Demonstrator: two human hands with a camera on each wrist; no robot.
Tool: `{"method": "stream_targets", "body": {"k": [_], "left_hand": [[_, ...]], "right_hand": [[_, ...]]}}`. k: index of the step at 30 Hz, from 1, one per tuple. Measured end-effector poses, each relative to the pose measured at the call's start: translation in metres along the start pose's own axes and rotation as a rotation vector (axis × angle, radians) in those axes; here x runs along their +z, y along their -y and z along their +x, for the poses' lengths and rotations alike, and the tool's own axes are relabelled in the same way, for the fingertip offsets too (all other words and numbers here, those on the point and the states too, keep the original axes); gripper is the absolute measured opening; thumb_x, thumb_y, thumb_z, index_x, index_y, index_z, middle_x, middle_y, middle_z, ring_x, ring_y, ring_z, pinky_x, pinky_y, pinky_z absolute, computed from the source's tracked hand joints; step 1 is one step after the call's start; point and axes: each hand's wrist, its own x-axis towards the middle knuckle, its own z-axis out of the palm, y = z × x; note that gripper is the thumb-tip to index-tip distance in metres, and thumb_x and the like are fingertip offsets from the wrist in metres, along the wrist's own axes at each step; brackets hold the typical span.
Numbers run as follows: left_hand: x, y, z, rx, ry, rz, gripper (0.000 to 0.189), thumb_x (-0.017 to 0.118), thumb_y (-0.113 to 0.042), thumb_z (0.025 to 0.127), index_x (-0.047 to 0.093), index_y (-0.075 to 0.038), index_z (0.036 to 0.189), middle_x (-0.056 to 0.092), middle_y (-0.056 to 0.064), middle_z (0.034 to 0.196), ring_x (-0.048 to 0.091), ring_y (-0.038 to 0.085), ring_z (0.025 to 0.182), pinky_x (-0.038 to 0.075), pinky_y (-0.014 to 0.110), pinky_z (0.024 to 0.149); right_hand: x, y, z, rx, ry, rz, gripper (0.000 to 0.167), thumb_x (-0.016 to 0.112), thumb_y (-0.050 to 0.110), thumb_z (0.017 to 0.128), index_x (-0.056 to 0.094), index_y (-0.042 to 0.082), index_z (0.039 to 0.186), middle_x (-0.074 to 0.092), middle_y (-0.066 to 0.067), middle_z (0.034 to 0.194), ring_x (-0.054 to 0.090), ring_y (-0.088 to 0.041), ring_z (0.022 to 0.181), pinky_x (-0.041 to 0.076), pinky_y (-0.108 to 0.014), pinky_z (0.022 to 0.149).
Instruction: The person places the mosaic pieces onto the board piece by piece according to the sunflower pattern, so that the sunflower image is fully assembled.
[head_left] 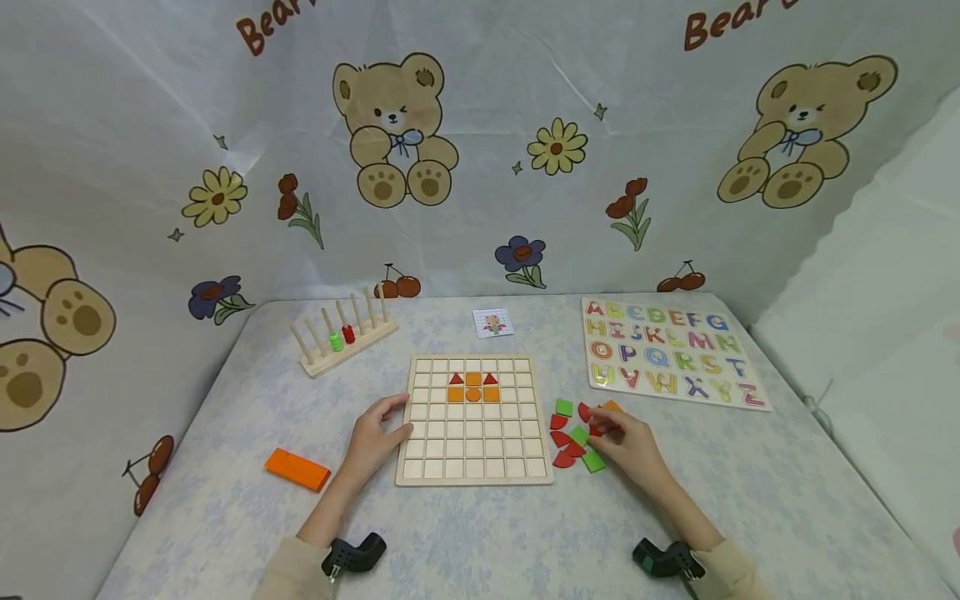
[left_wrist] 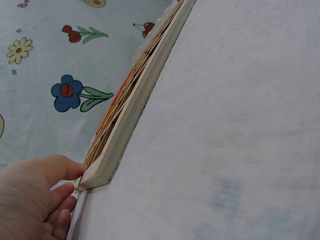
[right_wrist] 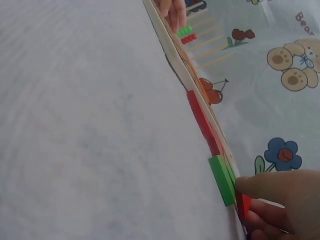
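Observation:
A wooden grid board (head_left: 474, 446) lies on the table with orange squares, an orange circle and red triangles set in its upper rows. My left hand (head_left: 377, 435) holds the board's left edge, thumb on top and the other fingers bent beside it, as the left wrist view shows. To the board's right is a loose group of red quarter-circle pieces (head_left: 562, 459) and green squares (head_left: 564, 407). Over that group, my right hand (head_left: 628, 442) pinches a red piece (right_wrist: 243, 204) between thumb and fingers; a green block (right_wrist: 222, 180) sits right by the thumb tip.
A peg rack (head_left: 351, 346) with green and red beads stands back left. Behind the board lies a small picture card (head_left: 492, 323). An alphabet board (head_left: 675, 350) is at back right, an orange block (head_left: 297, 469) at left. A bear-print cloth (head_left: 480, 233) hangs behind.

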Motion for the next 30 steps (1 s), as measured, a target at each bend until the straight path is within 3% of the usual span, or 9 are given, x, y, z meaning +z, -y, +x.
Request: {"method": "stream_targets", "body": {"k": [5,9,16,21,26,30], "left_hand": [[0.000,0.001,0.001,0.009,-0.003,0.006,0.049,0.072,-0.003,0.087,0.060,-0.005,0.134,0.061,0.013,0.137,0.054,0.029,0.128,0.040,0.046,0.106],[0.000,0.001,0.001,0.017,-0.013,0.014,0.049,0.072,-0.003,0.086,0.061,-0.004,0.134,0.061,0.013,0.137,0.054,0.029,0.128,0.040,0.047,0.106],[0.001,0.004,0.000,0.032,-0.022,0.027,0.048,0.073,-0.004,0.086,0.061,-0.004,0.133,0.062,0.012,0.135,0.056,0.029,0.126,0.042,0.044,0.104],[0.002,0.004,0.001,0.037,-0.023,0.022,0.048,0.073,-0.004,0.086,0.062,-0.005,0.133,0.062,0.012,0.135,0.056,0.029,0.127,0.042,0.046,0.104],[0.002,0.004,0.001,0.021,-0.017,0.017,0.049,0.073,-0.003,0.086,0.061,-0.006,0.134,0.062,0.011,0.136,0.055,0.029,0.128,0.041,0.046,0.105],[0.001,0.003,0.000,0.022,-0.021,0.018,0.048,0.073,-0.003,0.086,0.061,-0.005,0.133,0.062,0.012,0.135,0.055,0.029,0.127,0.041,0.046,0.105]], "right_hand": [[0.000,0.003,0.002,-0.008,-0.021,-0.023,0.038,0.077,-0.001,0.081,0.068,-0.002,0.118,0.073,-0.008,0.096,0.065,-0.016,0.086,0.052,-0.020,0.074],[0.007,0.019,0.013,-0.016,-0.016,-0.036,0.038,0.077,0.002,0.082,0.068,-0.002,0.119,0.074,-0.009,0.097,0.065,-0.018,0.084,0.053,-0.021,0.073],[0.050,0.060,0.038,-0.128,0.069,0.078,0.042,0.077,-0.002,0.081,0.065,-0.007,0.120,0.071,-0.013,0.094,0.066,-0.023,0.081,0.057,-0.029,0.072],[0.082,0.082,0.053,-0.145,0.136,0.076,0.044,0.077,0.000,0.081,0.065,-0.004,0.123,0.071,-0.010,0.090,0.064,-0.020,0.080,0.054,-0.026,0.072],[0.099,0.089,0.064,-0.118,0.143,0.049,0.042,0.077,-0.002,0.080,0.067,-0.001,0.121,0.071,-0.009,0.088,0.060,-0.017,0.077,0.051,-0.025,0.069],[0.105,0.089,0.067,-0.120,0.145,0.058,0.040,0.076,-0.004,0.079,0.067,-0.003,0.119,0.072,-0.012,0.093,0.063,-0.020,0.082,0.054,-0.029,0.073]]}}
